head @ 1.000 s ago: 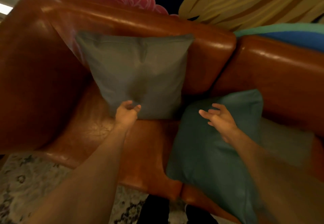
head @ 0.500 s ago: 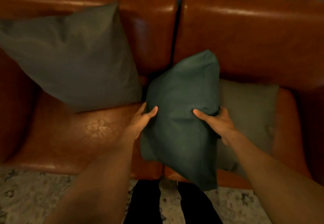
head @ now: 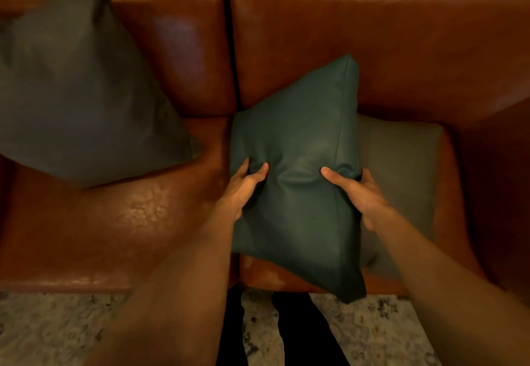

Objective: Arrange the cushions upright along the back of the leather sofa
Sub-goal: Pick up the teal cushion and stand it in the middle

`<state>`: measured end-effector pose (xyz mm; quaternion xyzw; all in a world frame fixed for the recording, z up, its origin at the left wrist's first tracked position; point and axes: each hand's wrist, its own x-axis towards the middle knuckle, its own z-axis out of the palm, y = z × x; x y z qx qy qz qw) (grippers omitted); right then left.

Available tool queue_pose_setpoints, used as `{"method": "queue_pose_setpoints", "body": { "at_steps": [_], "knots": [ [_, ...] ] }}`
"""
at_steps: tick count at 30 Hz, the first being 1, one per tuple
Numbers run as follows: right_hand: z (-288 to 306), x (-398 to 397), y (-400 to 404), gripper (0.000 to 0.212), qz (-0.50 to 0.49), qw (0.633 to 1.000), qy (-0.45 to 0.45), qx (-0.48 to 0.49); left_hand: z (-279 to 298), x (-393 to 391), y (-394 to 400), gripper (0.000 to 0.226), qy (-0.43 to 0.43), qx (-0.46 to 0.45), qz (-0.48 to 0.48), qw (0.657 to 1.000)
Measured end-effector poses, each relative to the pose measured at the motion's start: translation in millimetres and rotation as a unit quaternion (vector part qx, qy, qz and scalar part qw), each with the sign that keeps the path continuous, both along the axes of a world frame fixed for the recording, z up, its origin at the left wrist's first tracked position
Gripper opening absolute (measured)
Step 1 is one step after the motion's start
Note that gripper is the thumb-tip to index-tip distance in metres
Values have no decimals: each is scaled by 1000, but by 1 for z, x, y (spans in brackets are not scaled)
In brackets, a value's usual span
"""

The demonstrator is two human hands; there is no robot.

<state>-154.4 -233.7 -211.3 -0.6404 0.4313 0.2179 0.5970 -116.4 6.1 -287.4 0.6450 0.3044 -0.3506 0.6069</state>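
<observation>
A dark green cushion (head: 301,142) is held over the right seat of the brown leather sofa (head: 344,35), its top corner against the backrest. My left hand (head: 243,188) grips its left edge and my right hand (head: 355,190) grips its right edge. A grey cushion (head: 77,93) leans upright against the left backrest. Another grey-green cushion (head: 401,170) lies flat on the right seat, partly hidden behind the green one.
The sofa's right armrest (head: 496,179) rises at the far right. A bare stretch of the left seat (head: 114,222) shows in front of the grey cushion. A speckled rug (head: 57,331) covers the floor, and my dark trouser legs (head: 286,331) stand at the sofa's front edge.
Both hands left the grey cushion's side and took hold of the green cushion. It has since been raised and turned more upright toward the backrest.
</observation>
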Motion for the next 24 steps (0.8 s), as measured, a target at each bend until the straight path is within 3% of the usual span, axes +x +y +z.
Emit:
{"method": "queue_pose_setpoints", "body": {
  "at_steps": [7,10,13,16,18,22,24],
  "knots": [
    [1,-10,-51,79,-3,1000,13,-10,5,-14,-50,90,4,4,-42,999],
    [-1,-11,-52,83,8,1000,9,-15,7,-12,-36,94,24,13,-56,998],
    [-5,-10,-42,74,29,999,-11,-22,-5,-13,-7,75,27,70,-66,995],
    [-8,-10,-35,76,32,999,-25,-26,-29,-15,9,62,-5,116,-12,993],
    [-10,-10,-34,89,37,998,-33,-36,-48,-16,13,67,9,112,14,994],
    [-11,-6,-36,104,50,994,-67,-67,-130,-17,30,110,38,30,76,996],
    [-8,-2,-35,107,61,992,-74,-79,-140,-17,32,114,79,-31,90,992]
  ]
}}
